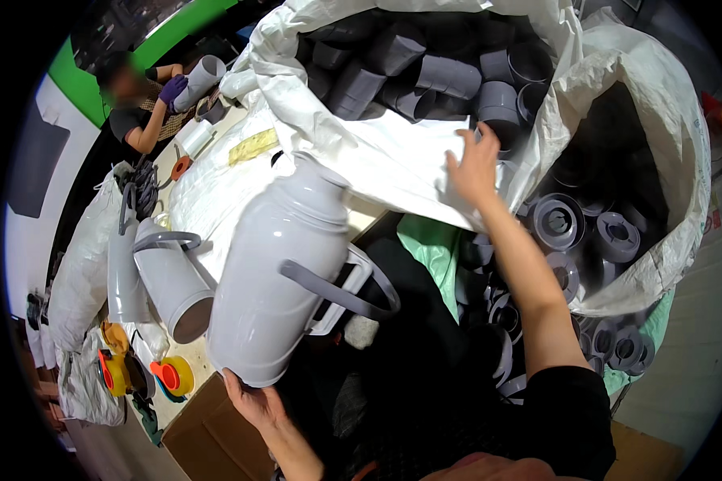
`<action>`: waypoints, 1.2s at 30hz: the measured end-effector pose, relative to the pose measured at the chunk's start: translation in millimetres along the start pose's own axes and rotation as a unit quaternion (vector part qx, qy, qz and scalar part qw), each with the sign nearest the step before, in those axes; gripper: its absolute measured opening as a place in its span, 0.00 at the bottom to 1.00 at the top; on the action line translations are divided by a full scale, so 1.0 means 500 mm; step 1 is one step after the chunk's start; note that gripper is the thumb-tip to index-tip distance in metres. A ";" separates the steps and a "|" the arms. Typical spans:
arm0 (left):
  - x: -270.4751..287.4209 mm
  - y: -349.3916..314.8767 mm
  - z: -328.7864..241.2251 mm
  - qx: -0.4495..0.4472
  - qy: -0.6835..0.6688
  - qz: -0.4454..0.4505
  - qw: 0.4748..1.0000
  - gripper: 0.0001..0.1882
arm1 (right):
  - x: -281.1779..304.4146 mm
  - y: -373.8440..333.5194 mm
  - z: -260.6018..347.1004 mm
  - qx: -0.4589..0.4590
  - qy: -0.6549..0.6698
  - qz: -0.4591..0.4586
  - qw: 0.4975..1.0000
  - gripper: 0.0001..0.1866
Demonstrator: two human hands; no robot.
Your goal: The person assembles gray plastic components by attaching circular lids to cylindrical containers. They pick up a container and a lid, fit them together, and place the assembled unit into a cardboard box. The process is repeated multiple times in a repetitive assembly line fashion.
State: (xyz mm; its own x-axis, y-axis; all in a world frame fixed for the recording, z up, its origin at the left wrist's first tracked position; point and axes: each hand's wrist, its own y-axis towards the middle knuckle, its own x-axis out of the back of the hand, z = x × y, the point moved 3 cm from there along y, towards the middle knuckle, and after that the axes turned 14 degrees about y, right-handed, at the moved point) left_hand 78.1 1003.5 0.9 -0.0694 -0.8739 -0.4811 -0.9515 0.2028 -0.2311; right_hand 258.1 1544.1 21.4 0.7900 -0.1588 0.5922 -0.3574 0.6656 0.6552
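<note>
Nearest you, at the left, is a brown cardboard box (pixel 217 437) with your left hand (pixel 257 405) just beyond it. That hand is closed about the base of a large pale grey jug (pixel 277 276), fingers and thumb against its lower edge. The jug stands tilted in front of you, base near and neck far, with a darker grey strap handle (pixel 341 297) and a white side handle (pixel 345 301) on its right. Left of it, on the table (pixel 200 353), are two yellow-and-orange items (pixel 116 375), and farther on two more grey jugs (pixel 172 284).

Your right hand (pixel 475 168) reaches out to the right, its fingers apart at the near rim of a big white sack (pixel 361 164); whether they touch a part, you cannot tell. Grey tubular parts (pixel 449 76) fill that sack. Right of it, a second white sack (pixel 674 104) holds grey ring-shaped parts (pixel 557 220). At the far left, a co-worker (pixel 128 120) in purple gloves (pixel 172 88) holds a grey cylinder (pixel 202 78).
</note>
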 end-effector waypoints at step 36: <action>0.053 -0.055 -0.044 -0.055 0.146 0.058 0.986 0.23 | 0.142 -0.275 0.265 -0.127 0.548 0.152 0.813 0.42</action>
State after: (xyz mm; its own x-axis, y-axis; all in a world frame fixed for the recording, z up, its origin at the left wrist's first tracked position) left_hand 95.7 964.8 13.1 -0.2482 -0.9405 -0.2322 -0.9575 0.2745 -0.0885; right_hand 297.5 1344.7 35.4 0.7035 0.6934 -0.1559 -0.6143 0.7036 0.3571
